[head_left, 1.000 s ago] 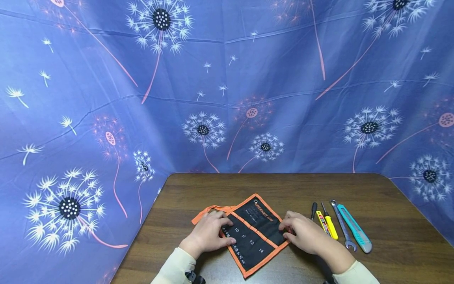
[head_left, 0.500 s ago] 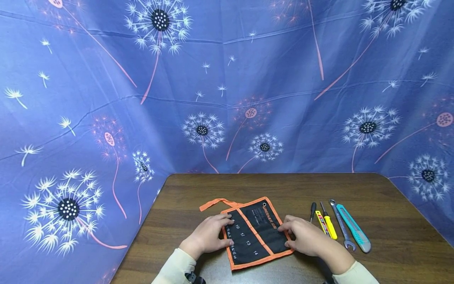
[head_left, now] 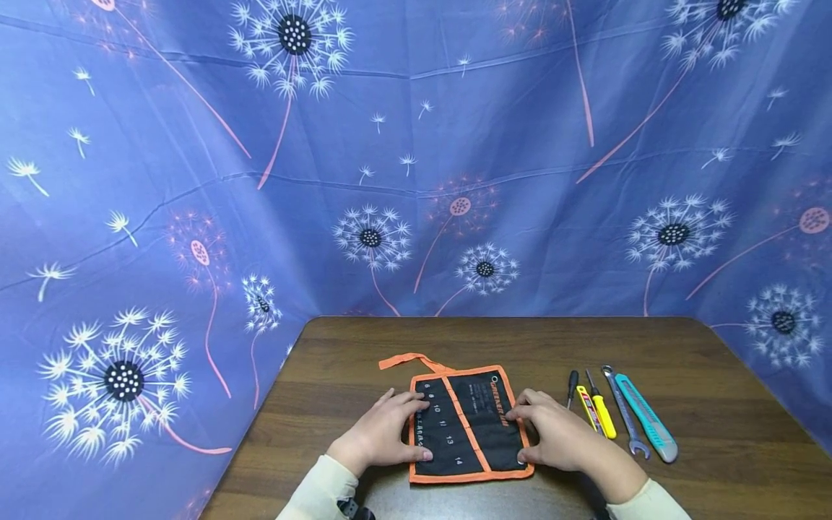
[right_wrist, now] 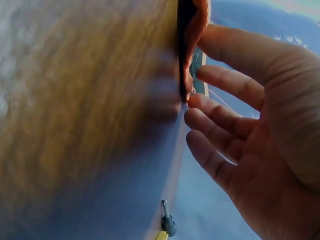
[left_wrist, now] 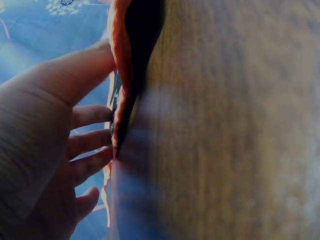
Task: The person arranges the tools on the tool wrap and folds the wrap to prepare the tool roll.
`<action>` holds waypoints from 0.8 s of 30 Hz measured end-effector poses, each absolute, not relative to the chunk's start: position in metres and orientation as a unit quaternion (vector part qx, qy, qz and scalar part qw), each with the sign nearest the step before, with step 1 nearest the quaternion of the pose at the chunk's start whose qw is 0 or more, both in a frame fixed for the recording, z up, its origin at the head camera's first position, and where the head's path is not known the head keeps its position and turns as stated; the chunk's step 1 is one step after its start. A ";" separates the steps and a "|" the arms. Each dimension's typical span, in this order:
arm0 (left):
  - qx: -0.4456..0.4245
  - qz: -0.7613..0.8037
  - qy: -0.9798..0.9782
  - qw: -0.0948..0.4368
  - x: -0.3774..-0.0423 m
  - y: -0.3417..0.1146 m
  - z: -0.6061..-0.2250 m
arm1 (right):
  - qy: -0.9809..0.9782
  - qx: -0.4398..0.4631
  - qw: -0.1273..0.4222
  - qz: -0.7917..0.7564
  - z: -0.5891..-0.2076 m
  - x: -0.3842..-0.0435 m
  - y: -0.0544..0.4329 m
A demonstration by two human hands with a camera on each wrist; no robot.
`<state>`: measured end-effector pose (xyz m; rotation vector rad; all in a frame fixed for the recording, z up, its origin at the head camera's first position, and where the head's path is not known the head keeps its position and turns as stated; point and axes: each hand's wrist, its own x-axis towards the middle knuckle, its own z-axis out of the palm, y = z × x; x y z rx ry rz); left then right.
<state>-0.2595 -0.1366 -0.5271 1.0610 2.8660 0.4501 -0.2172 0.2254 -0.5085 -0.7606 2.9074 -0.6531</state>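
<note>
A black cloth tool pouch [head_left: 481, 404] with orange trim lies flat on the table in the head view, its pockets marked with numbers. An orange tie strap [head_left: 412, 358] trails from its far edge. My left hand [head_left: 383, 433] rests on the pouch's left side, thumb and fingertips on the cloth. On the right side my right hand [head_left: 552, 433] touches it with thumb and fingers, lightly bent. Both wrist views show relaxed fingers along the pouch's orange edge, which lifts slightly from the table in the left wrist view.
Right of the pouch lie a black-handled tool [head_left: 572, 388], a yellow tool with a printed label [head_left: 590, 409], a yellow screwdriver [head_left: 603, 413], a combination wrench [head_left: 625, 412] and a teal utility knife [head_left: 646, 417]. Behind the wooden table [head_left: 364, 336] hangs a blue dandelion-print cloth [head_left: 416, 159].
The pouch has turned counterclockwise from a diagonal position to nearly square with the table, its strap swinging up and right. Both hands have stayed at its sides.
</note>
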 end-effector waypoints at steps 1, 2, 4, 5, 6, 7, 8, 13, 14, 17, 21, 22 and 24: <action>0.345 0.142 0.927 0.027 -0.259 -0.137 -0.527 | 0.944 -0.246 0.040 -0.214 -0.509 -0.217 0.225; 0.346 0.140 0.927 0.029 -0.259 -0.137 -0.527 | 0.944 -0.244 0.045 -0.215 -0.509 -0.217 0.225; 0.349 0.137 0.927 0.029 -0.259 -0.138 -0.527 | 0.945 -0.239 0.053 -0.216 -0.510 -0.217 0.224; 0.350 0.135 0.926 0.029 -0.259 -0.138 -0.527 | 0.946 -0.237 0.054 -0.216 -0.510 -0.217 0.224; 0.351 0.133 0.926 0.029 -0.259 -0.138 -0.527 | 0.946 -0.235 0.057 -0.218 -0.510 -0.216 0.223; 0.352 0.133 0.926 0.029 -0.259 -0.138 -0.527 | 0.946 -0.234 0.059 -0.218 -0.510 -0.216 0.223; 0.352 0.132 0.926 0.030 -0.259 -0.138 -0.527 | 0.945 -0.234 0.060 -0.220 -0.510 -0.216 0.223; 0.349 0.133 0.927 0.034 -0.260 -0.138 -0.528 | 0.946 -0.231 0.062 -0.220 -0.509 -0.216 0.222; 0.349 0.133 0.927 0.034 -0.260 -0.138 -0.528 | 0.945 -0.232 0.062 -0.220 -0.509 -0.216 0.222; 0.349 0.137 0.926 0.038 -0.260 -0.138 -0.528 | 0.944 -0.236 0.063 -0.224 -0.508 -0.215 0.223; 0.356 0.157 0.920 0.050 -0.256 -0.135 -0.525 | 0.943 -0.238 0.064 -0.225 -0.507 -0.214 0.224; 0.361 0.164 0.917 0.050 -0.254 -0.134 -0.524 | 0.943 -0.238 0.063 -0.224 -0.507 -0.214 0.223; 0.376 0.174 0.909 0.044 -0.251 -0.132 -0.524 | 0.944 -0.235 0.061 -0.221 -0.506 -0.214 0.223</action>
